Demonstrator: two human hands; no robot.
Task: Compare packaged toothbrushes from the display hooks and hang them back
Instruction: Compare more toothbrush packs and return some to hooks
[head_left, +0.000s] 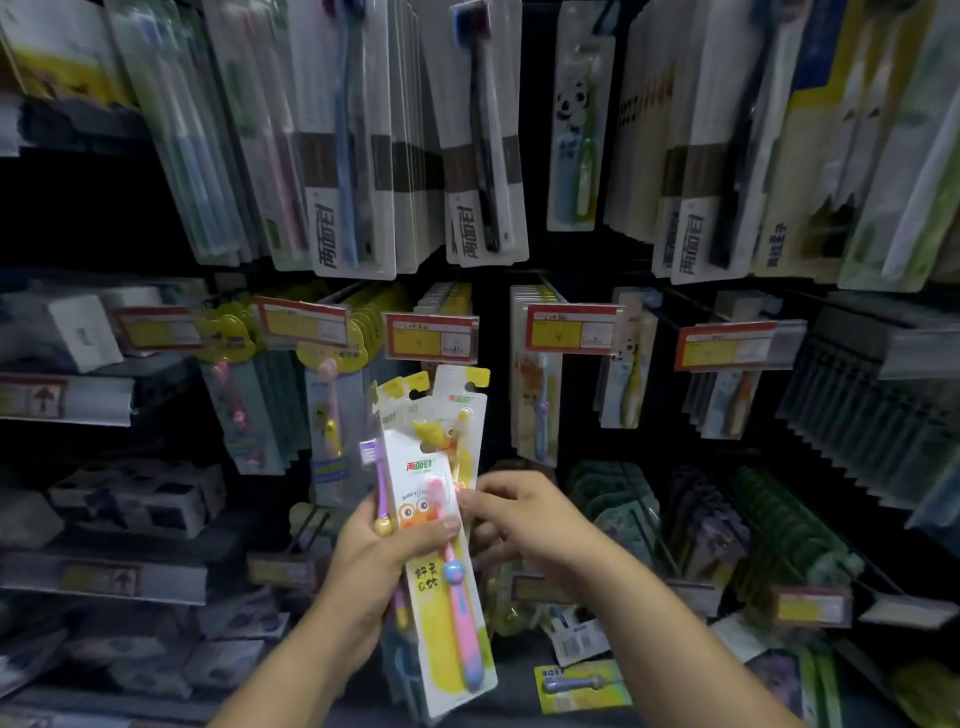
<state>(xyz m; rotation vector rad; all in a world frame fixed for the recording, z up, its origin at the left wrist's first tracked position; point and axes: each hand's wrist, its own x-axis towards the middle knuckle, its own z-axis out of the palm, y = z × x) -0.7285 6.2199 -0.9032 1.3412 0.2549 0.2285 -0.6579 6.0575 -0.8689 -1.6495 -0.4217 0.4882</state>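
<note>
My left hand (384, 561) grips a fan of three packaged children's toothbrushes low in the middle of the view. The front pack (441, 587) is white and yellow with a pink brush. Behind it on the left is a pack with a purple brush (378, 467). Behind on the right is a yellow-brush pack (457, 426), its hang tab up under a price tag. My right hand (524, 514) pinches the right edge of the packs, near the yellow-brush one. Whether it holds that pack alone is unclear.
Rows of hooks hold more packs: adult toothbrushes (483, 156) above, children's packs (540, 395) at hand height. Red and yellow price tags (431, 338) stick out at the hook ends. A loose purple-brush pack (576, 680) lies on the bottom shelf. Boxed goods (140, 499) fill the left shelves.
</note>
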